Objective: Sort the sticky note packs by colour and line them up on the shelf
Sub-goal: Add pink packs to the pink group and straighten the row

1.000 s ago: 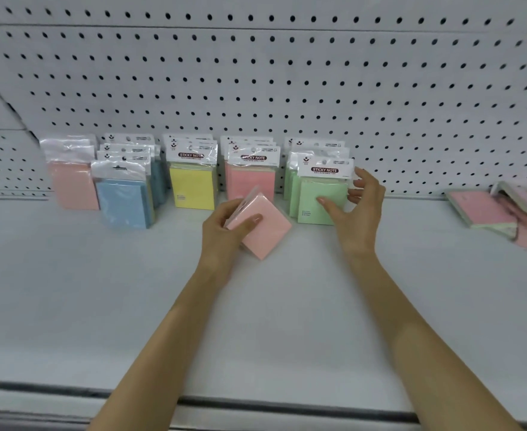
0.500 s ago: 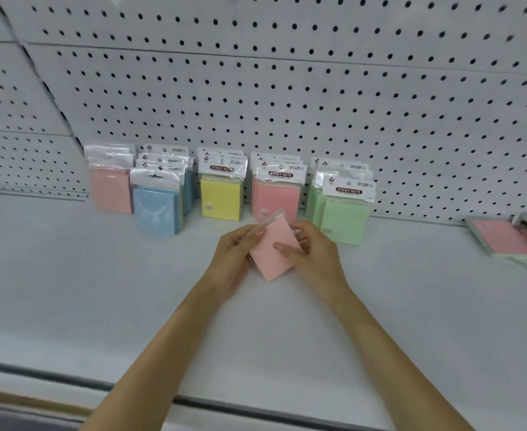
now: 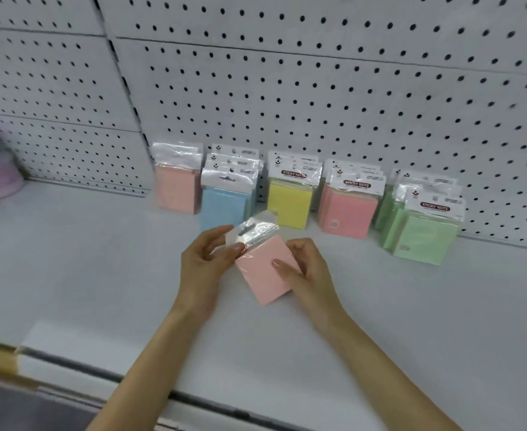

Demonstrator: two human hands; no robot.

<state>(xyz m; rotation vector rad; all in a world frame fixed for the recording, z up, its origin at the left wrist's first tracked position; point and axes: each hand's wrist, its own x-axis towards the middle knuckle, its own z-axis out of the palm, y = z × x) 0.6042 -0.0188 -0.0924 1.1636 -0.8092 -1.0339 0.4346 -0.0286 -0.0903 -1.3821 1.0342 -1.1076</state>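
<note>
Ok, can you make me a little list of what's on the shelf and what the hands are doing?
in hand: pink pack, tilted, in front of the rows
left hand: holds the pack's top left corner, by the clear flap
right hand: holds its right side, thumb on the front
rows, left to right: pale pink row, blue row, yellow row, pink row, green row
standing on: white shelf
behind: pegboard
far left: something pink, too blurred to name
</note>
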